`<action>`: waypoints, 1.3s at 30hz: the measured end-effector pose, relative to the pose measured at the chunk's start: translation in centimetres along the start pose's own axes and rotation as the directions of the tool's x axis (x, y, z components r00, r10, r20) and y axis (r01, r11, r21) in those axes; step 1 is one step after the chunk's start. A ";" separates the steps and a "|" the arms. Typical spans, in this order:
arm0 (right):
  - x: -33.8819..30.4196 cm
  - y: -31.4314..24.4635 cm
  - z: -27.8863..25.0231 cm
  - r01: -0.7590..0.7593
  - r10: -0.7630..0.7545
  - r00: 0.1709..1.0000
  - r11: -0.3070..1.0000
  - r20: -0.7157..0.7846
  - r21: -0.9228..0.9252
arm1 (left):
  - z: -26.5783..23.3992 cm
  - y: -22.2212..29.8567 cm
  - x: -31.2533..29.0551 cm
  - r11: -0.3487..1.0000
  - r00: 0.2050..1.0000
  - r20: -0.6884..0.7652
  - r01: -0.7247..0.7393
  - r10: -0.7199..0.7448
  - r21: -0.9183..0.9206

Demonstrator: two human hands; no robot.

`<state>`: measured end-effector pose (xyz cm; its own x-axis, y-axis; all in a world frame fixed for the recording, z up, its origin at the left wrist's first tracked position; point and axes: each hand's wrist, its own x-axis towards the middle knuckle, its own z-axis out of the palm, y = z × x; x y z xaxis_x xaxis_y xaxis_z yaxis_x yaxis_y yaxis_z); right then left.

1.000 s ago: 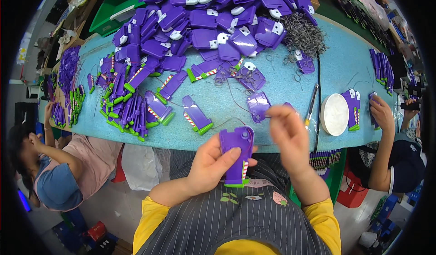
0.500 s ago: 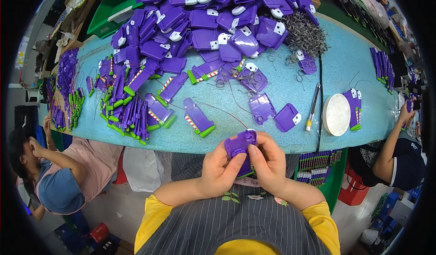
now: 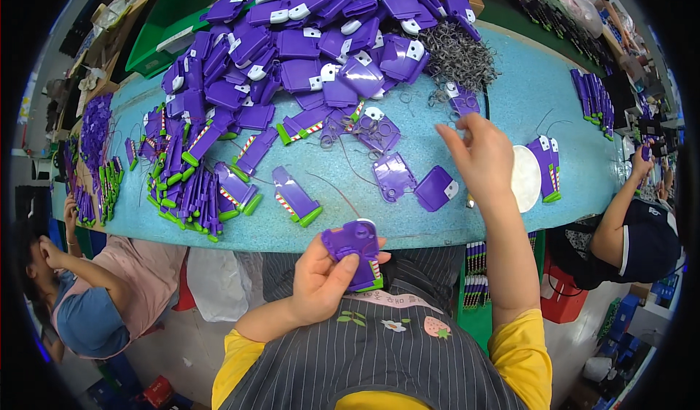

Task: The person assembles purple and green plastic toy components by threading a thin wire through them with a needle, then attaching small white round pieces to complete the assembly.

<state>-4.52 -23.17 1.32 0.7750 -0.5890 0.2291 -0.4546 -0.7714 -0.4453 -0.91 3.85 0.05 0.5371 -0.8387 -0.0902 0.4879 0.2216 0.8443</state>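
My left hand (image 3: 315, 284) grips a purple plastic shell piece (image 3: 346, 240) with a white rounded corner at the table's near edge. Below that piece shows a green end with a red-and-white striped strip, and a thin wire rises from its top. My right hand (image 3: 483, 160) hovers over the table, thumb and fingers apart, and I see nothing in it. Just beyond its fingers lie a few loose wire springs and a purple piece with a white corner (image 3: 463, 101). Two loose purple shells (image 3: 436, 189) rest to the left of that hand.
A heap of purple shells (image 3: 300, 74) covers the back, beside a pile of grey wire springs (image 3: 459, 54). Green-ended purple parts (image 3: 191, 198) are stacked at left. A white round dish (image 3: 526, 179) sits beyond my right wrist. One person (image 3: 109, 293) sits left, another (image 3: 634, 242) right.
My right hand has let go of the purple shell piece and moved up and right over the table. My left hand keeps the piece, slightly further left in view.
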 end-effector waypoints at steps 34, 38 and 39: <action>-11.8 -2.7 -2.1 0.049 0.095 0.990 0.464 -0.105 0.884 | 4.1 -0.8 3.2 0.960 0.960 0.183 0.237 -0.210 -0.146; -11.9 -4.2 -1.0 -0.130 0.045 0.992 0.289 0.122 0.948 | 3.6 -0.4 3.3 0.985 0.976 0.164 0.156 -0.143 -0.069; -12.0 -4.2 -0.7 -0.152 0.047 0.988 0.280 0.145 0.948 | 3.5 -0.4 3.4 0.986 0.977 0.164 0.149 -0.136 -0.069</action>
<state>-12.24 -12.99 1.01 0.8083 -0.5832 0.0807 0.1710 0.1015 -0.9800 -1.71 -0.80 1.26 0.3453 -0.9313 -0.1162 0.6088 0.1280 0.7829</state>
